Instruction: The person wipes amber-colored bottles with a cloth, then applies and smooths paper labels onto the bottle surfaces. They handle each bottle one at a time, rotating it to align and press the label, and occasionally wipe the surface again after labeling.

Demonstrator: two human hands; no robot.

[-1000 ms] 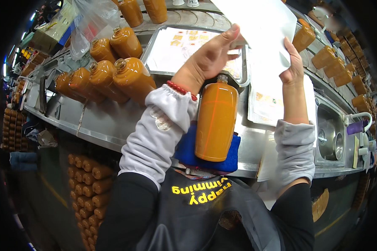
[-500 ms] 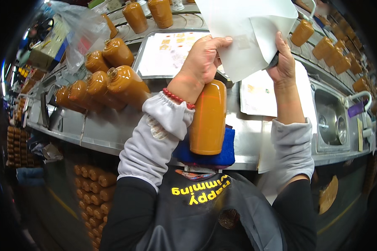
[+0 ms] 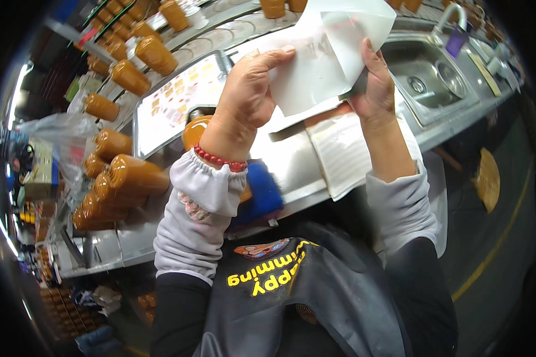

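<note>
Raised over the bench, a translucent whitish sheet is held between my two hands, its right part curling up. My left hand pinches the sheet's left edge, thumb on top; a red bead bracelet is on that wrist. My right hand grips the right side, thumb upward, with something dark partly hidden by its palm. Under my left forearm lies a glossy brown bottle, mostly covered, beside a blue cloth. A stack of white paper lies below my right hand.
A metal tray with a sheet of small printed decals lies to the left. Several brown bottles stand on the left bench, more along the back. At the right is a steel sink with a faucet.
The view has swung to the right and tilted, so the bench things sit further left. Both hands still hold the sheet. My left forearm now covers most of the bottle.
</note>
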